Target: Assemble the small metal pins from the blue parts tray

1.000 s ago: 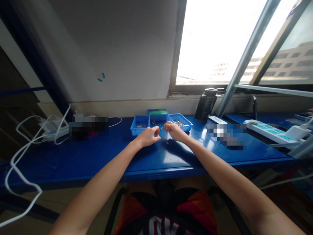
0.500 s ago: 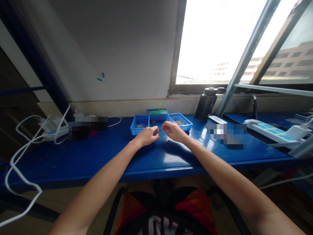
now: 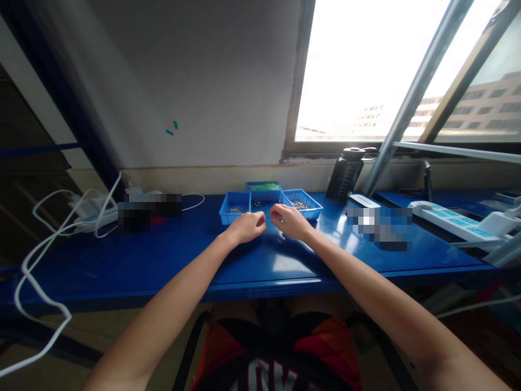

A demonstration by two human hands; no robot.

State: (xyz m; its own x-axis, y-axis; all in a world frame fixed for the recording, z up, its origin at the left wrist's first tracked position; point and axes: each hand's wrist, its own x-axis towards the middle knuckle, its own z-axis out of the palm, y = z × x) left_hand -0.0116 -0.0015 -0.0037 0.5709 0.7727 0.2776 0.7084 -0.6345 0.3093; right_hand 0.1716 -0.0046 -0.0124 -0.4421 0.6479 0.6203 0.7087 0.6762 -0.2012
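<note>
My left hand [image 3: 249, 227] and my right hand [image 3: 288, 220] face each other just above the blue table [image 3: 163, 260], fingertips a short gap apart. Both have their fingers closed in a pinch. A thin, pale sliver shows in the gap between them, too small to name. Just beyond my left hand sits a blue bin [image 3: 224, 218] holding small metal parts that look like screws. Behind my right hand is another blue bin [image 3: 316, 212], also with small metal parts. Several more dark metal pieces [image 3: 256, 204] lie between these bins.
A rear blue bin [image 3: 248, 187] holds bright green material [image 3: 264, 187]. A black bottle [image 3: 345, 176] stands by the window. White cables [image 3: 40, 298] hang at the left, and a white power strip [image 3: 451, 218] lies at the right. Blurred-out items lie on both sides.
The view has shifted slightly. My left fingers have closed up more and come nearer the right ones. The small dark piece at my right fingertips no longer shows; a thin pale sliver does.
</note>
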